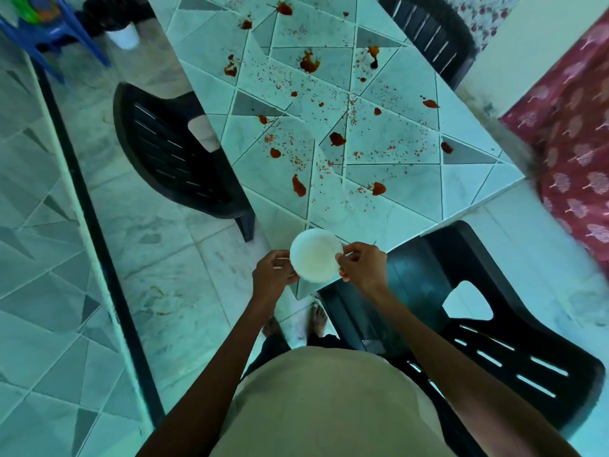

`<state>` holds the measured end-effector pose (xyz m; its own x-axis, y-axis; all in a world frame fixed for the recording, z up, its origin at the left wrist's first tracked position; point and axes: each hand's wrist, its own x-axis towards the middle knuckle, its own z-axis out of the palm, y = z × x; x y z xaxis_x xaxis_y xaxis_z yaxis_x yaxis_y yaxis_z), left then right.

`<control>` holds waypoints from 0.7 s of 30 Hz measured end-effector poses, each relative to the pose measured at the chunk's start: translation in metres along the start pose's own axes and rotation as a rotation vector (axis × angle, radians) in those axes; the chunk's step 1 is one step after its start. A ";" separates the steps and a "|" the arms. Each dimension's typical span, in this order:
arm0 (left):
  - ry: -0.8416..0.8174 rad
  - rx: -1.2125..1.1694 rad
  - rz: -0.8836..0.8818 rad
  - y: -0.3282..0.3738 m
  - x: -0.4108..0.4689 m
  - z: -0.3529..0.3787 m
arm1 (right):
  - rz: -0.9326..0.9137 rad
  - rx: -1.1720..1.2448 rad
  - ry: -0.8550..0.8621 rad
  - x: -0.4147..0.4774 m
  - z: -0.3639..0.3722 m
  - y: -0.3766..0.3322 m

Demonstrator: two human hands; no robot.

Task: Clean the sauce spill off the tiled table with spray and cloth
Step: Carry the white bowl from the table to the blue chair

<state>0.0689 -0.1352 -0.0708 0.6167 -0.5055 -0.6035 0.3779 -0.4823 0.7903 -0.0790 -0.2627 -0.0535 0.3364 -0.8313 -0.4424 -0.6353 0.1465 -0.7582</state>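
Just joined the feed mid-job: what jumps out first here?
Red sauce blobs and fine specks are scattered across most of the tiled table. At its near corner, the left hand and right hand hold a white bowl. Dark plastic chairs flank the table.

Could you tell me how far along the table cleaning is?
Nothing looks cleaned yet: red sauce blobs and specks cover the tiled table. Both hands, left hand and right hand, hold a white bowl at the near corner. No spray or cloth is visible; all spraying and wiping remains.
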 end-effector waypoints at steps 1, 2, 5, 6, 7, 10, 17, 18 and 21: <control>-0.014 0.008 0.010 0.000 0.001 -0.001 | -0.004 -0.017 -0.003 0.000 0.000 0.000; -0.028 0.017 0.018 -0.001 0.001 -0.003 | -0.007 -0.031 -0.004 0.001 0.000 0.001; -0.041 0.038 0.019 -0.001 0.006 -0.005 | -0.032 -0.105 0.000 0.005 0.001 0.004; -0.042 0.055 0.026 -0.001 0.007 -0.005 | -0.049 -0.143 0.000 0.006 0.001 0.005; -0.041 0.076 0.035 0.000 0.008 -0.004 | -0.065 -0.184 -0.006 0.007 0.002 0.006; -0.039 0.129 0.059 0.008 0.008 -0.002 | -0.112 -0.302 -0.040 0.009 0.002 0.006; -0.015 0.223 0.146 0.028 0.003 -0.012 | -0.089 -0.145 -0.073 0.005 0.004 -0.013; 0.012 0.221 0.165 0.035 0.002 -0.019 | -0.094 -0.105 -0.073 0.003 0.005 -0.024; 0.102 0.199 0.251 0.063 -0.008 -0.049 | -0.154 0.039 -0.074 -0.006 0.010 -0.068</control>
<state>0.1214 -0.1267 -0.0109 0.7429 -0.5569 -0.3713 0.0700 -0.4870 0.8706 -0.0307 -0.2622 -0.0040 0.4785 -0.8043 -0.3522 -0.5451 0.0424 -0.8373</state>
